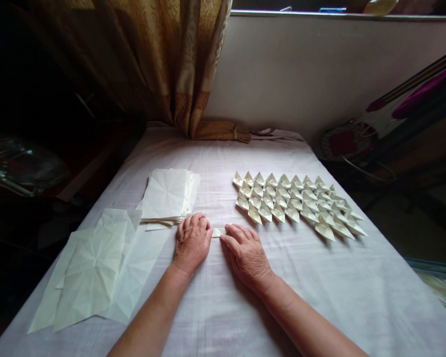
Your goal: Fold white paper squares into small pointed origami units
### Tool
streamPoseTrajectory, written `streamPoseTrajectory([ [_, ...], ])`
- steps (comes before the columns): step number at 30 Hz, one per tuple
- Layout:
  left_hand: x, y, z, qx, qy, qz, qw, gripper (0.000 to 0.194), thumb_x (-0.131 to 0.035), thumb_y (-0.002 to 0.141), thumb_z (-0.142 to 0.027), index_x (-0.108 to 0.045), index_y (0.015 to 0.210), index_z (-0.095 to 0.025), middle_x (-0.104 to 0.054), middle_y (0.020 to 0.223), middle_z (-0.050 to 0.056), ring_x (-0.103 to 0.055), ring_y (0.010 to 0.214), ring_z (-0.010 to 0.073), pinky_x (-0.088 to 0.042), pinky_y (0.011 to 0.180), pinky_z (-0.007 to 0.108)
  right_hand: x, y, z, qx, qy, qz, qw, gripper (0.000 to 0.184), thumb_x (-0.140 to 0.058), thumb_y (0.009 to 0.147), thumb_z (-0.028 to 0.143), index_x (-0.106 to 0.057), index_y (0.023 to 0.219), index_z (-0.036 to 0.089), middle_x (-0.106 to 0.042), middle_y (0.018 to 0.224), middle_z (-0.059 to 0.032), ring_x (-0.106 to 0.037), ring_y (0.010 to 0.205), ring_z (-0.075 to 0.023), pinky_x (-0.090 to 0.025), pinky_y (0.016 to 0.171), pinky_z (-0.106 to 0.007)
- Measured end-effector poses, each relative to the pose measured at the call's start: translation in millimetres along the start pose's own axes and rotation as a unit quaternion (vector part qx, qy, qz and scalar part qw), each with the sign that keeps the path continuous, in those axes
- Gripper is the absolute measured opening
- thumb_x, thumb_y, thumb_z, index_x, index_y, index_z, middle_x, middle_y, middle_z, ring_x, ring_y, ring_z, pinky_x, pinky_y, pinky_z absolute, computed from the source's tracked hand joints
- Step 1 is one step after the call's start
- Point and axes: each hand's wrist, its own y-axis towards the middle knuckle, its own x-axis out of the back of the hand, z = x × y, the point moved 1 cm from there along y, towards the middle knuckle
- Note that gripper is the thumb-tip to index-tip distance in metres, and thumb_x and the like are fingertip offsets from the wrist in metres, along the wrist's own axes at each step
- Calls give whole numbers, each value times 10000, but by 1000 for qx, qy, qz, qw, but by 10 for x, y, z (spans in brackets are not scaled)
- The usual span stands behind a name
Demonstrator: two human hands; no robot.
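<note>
Between my two hands lies a narrow folded strip of pale paper [218, 232], low on the cloth-covered table. My left hand [194, 237] has its fingers closed over the strip's left end. At the other end my right hand [247, 250] pinches the paper between thumb and fingers. Just beyond my left hand sits a stack of creased paper squares [168, 194]. To the right, several small folded paper boats [282, 198] with pointed tips stand in close rows.
Loose creased sheets [92, 277] overlap on the table's left side. A gold patterned curtain [189, 64] hangs down to the far edge of the white tablecloth [215, 158]. A pale wall [282, 74] rises behind. Bags and other items [351, 139] are beyond the right edge.
</note>
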Motion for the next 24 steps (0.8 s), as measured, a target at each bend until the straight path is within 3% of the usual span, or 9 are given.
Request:
streamPoseTrajectory([
  [6,-13,-4,13,-1,-9,-1,1000,52,-561,900,-251,-585,933,-219,-622,1189,80,-515,1167,270,-365,1039,457,-10,-32,57,-14,-17,43,999,398,-487,926,180,-607,1296,267,-586,1342,-109,-489,1227,-268,-340,1020,-433],
  [12,-14,-23,23,-13,-23,-7,1000,103,-577,892,-318,-573,932,-223,-614,1202,89,-514,1176,273,-359,1052,459,66,3,115,-31,-34,80,996,394,-506,938,281,-588,1323,298,-558,1384,-105,-473,1263,-288,-309,1045,-461],
  [24,-8,-79,114,38,-45,-24,998,83,-552,853,-187,-533,922,-230,-646,1127,74,-564,1101,244,-438,948,388,45,-79,84,-40,-19,102,994,414,-471,958,321,-556,1355,236,-498,1458,-86,-434,1341,-302,-273,1081,-483],
])
